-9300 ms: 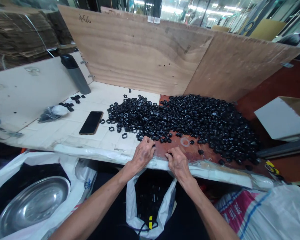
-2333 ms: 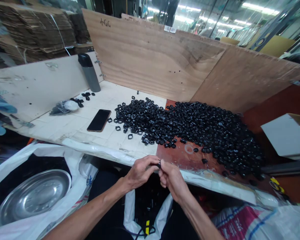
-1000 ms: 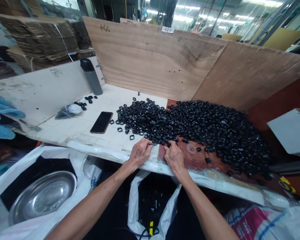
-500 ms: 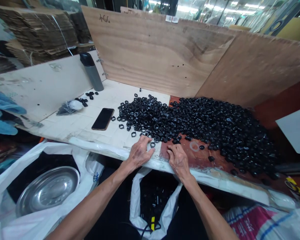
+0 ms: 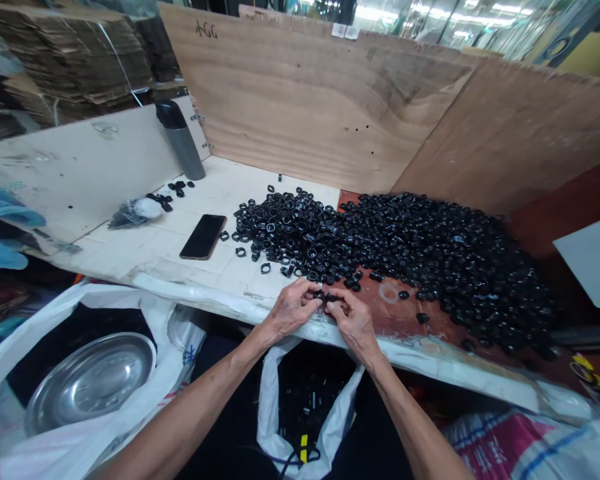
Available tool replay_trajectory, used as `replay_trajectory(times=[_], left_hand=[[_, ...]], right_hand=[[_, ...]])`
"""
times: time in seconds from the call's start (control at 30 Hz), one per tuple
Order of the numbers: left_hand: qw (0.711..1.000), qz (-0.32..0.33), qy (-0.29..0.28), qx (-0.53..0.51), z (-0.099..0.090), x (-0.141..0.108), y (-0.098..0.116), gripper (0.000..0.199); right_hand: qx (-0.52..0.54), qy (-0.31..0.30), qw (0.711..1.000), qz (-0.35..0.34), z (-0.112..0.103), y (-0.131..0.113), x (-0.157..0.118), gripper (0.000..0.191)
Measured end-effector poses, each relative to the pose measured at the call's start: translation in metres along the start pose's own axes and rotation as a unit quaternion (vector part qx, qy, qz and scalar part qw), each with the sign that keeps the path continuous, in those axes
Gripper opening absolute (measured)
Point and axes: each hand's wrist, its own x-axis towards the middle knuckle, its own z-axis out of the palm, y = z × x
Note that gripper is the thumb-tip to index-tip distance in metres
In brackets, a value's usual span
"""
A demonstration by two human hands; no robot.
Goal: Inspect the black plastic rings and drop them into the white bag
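Near the front edge of the bench, my left hand [image 5: 296, 307] pinches a small black ring [image 5: 319, 294] between thumb and fingertips. Close against it, my right hand [image 5: 352, 320] grips a small black part [image 5: 329, 298], mostly covered by the fingers. The two pieces meet or nearly meet; I cannot tell which. Just behind my hands lies a heap of black rings [image 5: 285, 223]. It runs into a larger pile of small black parts [image 5: 445, 253] on the right. Below the edge, a white sack [image 5: 270, 407] hangs open with black pieces inside.
A phone [image 5: 203, 237] lies left of the rings. Farther back stands a grey bottle [image 5: 184, 147], with a small plastic bag [image 5: 130, 215] nearer. Wooden boards [image 5: 305, 100] wall the back. A metal bowl [image 5: 95, 373] sits in a sack at lower left.
My hands have come together at the bench's front edge. The ring in my left hand has moved slightly right, and my right hand now holds a black part against it.
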Motion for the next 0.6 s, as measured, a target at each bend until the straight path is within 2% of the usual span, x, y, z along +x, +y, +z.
replay_trajectory(times=[0.23, 0.4, 0.6], left_hand=[[0.976, -0.073, -0.088, -0.186, -0.014, -0.001, 0.001, 0.033], [0.964, -0.086, -0.073, -0.242, -0.017, -0.003, 0.001, 0.037], [0.966, -0.044, -0.055, -0.249, -0.016, -0.005, 0.001, 0.032]], right_hand=[[0.063, 0.02, 0.998, 0.013, 0.009, -0.006, 0.0, 0.024], [0.093, 0.052, 0.994, 0.033, 0.014, -0.011, -0.004, 0.029], [0.035, 0.035, 0.996, -0.075, 0.01, -0.027, -0.006, 0.02]])
